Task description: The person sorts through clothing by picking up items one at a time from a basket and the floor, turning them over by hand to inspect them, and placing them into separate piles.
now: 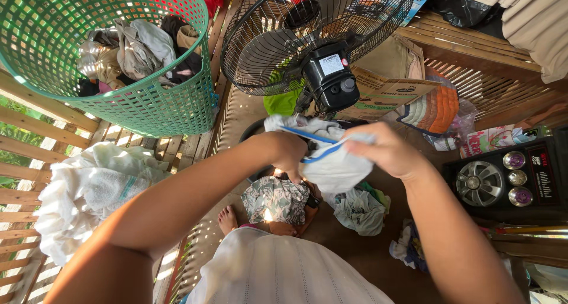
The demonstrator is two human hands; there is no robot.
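White label on the black fan motor (330,73), flat brown cardboard box (384,91) behind | bare floor between the speaker (503,180) and green basket (136,97) | left hand (290,153) and right hand (387,150), fingers closed, pinch a white blue-trimmed cloth (331,159) chest-high before the fan.

The brown floor (355,251) carries a fan (319,38); in front of the fan lie a patterned cloth (275,200) and a pale garment (358,209), right of it a speaker (503,177).
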